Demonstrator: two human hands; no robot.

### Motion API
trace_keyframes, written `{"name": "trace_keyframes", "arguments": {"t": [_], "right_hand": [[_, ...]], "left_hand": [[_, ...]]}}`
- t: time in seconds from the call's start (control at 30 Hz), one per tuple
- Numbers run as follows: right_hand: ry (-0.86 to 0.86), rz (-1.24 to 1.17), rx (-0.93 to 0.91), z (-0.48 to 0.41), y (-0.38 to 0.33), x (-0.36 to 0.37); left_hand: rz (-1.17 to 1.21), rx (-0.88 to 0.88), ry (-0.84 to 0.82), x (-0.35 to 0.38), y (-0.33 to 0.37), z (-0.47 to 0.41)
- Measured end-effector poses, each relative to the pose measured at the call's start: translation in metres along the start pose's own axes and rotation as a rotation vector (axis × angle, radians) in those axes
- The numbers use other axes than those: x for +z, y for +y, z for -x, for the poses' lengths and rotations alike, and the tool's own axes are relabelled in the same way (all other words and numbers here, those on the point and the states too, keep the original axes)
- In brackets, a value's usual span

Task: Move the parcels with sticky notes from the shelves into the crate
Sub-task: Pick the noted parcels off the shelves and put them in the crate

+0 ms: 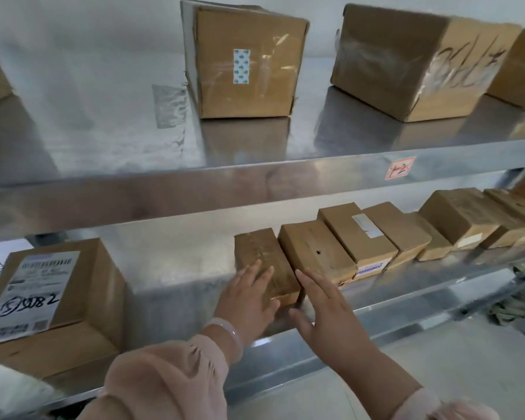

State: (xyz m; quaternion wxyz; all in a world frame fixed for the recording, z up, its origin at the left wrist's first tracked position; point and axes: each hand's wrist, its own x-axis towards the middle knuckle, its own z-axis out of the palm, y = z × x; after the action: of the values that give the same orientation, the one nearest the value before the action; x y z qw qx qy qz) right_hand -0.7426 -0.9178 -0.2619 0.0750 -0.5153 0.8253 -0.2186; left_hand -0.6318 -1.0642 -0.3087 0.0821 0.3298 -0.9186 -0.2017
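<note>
Stretches both arms forward across the front edge of the lower shelf (422,301). Lays the left hand (246,298) palm down on the near end of a small brown parcel (255,247), fingers straight and a little spread, gripping nothing. Wears a pale bangle (229,331) at the left wrist, with a pink sleeve (164,380) gathered just behind it. Holds the right hand (331,313) just beside the parcel's right side, fingers straight and together, thumb splayed leftward below the near end; cannot tell whether touching. Shows the right forearm bare up to a pink cuff (437,407) at the bottom right.
</note>
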Motion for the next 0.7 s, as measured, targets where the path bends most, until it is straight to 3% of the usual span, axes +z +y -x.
{"name": "trace_keyframes", "arguments": {"t": [0.1,0.23,0.33,0.43,0.57,0.7], "right_hand": [[-0.010,-0.082,-0.050,-0.014,-0.005,0.006],[-0.046,-0.156,-0.036,-0.041,-0.016,0.013],[-0.196,-0.194,-0.057,-0.054,-0.029,0.022],[-0.318,-0.333,-0.163,-0.057,-0.043,0.027],[-0.374,-0.489,-0.163,-0.061,-0.051,0.027],[-0.387,-0.405,-0.142,-0.062,-0.045,0.028]], "left_hand": [[0.133,-0.090,0.022,-0.003,-0.013,0.004],[0.506,-0.268,0.132,-0.011,-0.032,0.016],[0.943,-0.432,0.153,-0.019,-0.038,0.021],[1.202,-0.528,0.170,-0.027,-0.038,0.023],[1.147,-0.561,0.226,-0.039,-0.042,0.022],[0.946,-0.607,0.333,-0.044,-0.049,0.029]]}}
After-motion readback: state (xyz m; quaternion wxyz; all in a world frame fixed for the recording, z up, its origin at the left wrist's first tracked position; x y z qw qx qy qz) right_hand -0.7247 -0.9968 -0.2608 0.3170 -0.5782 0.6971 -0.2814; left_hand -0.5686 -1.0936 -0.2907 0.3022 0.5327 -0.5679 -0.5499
